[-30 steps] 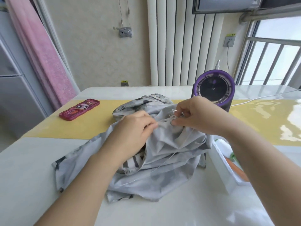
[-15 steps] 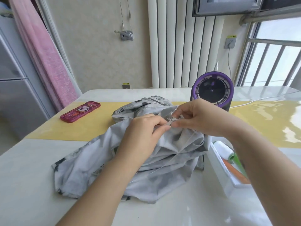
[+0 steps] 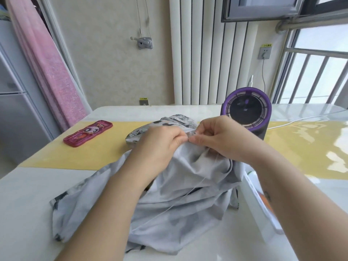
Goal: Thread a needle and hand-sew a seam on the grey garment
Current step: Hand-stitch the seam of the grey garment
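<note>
Needle indiscernible between left hand [image 3: 160,143] and right hand [image 3: 221,137], both pinching grey garment [image 3: 199,213].

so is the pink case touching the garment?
No, the case lies on the yellow mat, left of the garment, with bare mat between them.

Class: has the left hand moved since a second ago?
Yes. Judged against the round purple desk fan, the left hand, pinching the grey fabric garment, has moved up, nearer the fan and the right hand.
</note>
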A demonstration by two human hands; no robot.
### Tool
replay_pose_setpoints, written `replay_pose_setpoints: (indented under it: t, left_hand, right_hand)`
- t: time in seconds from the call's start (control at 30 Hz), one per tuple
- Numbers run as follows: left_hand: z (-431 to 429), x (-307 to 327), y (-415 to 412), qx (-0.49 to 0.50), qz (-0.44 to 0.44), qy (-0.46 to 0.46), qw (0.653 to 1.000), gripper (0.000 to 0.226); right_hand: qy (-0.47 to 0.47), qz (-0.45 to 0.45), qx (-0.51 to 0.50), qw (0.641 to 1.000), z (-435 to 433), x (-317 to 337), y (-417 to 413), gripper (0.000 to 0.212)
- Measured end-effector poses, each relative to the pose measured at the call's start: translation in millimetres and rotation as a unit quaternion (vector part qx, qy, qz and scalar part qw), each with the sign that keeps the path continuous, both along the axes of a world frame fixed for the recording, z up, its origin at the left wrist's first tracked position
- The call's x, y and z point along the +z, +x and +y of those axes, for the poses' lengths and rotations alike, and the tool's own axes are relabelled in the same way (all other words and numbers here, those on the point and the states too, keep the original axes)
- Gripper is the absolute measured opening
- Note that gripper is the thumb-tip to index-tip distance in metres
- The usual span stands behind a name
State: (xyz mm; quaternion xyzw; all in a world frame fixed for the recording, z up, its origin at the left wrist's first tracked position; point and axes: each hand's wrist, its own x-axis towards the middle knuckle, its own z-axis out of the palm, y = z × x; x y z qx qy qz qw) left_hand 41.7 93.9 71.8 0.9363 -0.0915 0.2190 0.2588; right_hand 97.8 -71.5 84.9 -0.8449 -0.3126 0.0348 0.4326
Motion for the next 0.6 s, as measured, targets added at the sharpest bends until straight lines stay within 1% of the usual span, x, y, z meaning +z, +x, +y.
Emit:
replay_pose_setpoints:
  t: [0.07,0.13,0.23,0.3,0.43,0.5,0.6]
  left_hand:
    - [-2,-22,4,-0.013,0.008,-0.036,0.999,0.014]
    - [-3,-42,3,-0.019,0.014,-0.101,0.995,0.012]
    - [-6,-57,4,-0.032,0.039,-0.209,0.977,0.014]
    - [-8,-59,5,-0.033,0.054,-0.253,0.965,0.015]
    - [-15,-58,7,0.012,0.053,-0.298,0.953,0.021]
    - [-19,-56,8,0.041,0.038,-0.316,0.947,0.025]
    - [-23,-47,10,0.071,0.010,-0.321,0.944,0.023]
  right_hand:
    - [-0.048,0.005,-0.003,0.999,-1,-11,5,0.024]
    - [-0.089,0.013,-0.002,0.996,-4,-17,7,0.019]
    - [-0.123,0.011,-0.009,0.992,-5,-17,7,0.015]
    - [-0.133,0.005,-0.013,0.991,-3,-17,6,0.015]
    - [-0.129,-0.009,-0.015,0.992,5,-16,4,0.020]
    - [-0.117,-0.015,-0.015,0.993,9,-16,3,0.021]
    - [-0.085,0.003,-0.018,0.996,12,-16,1,0.018]
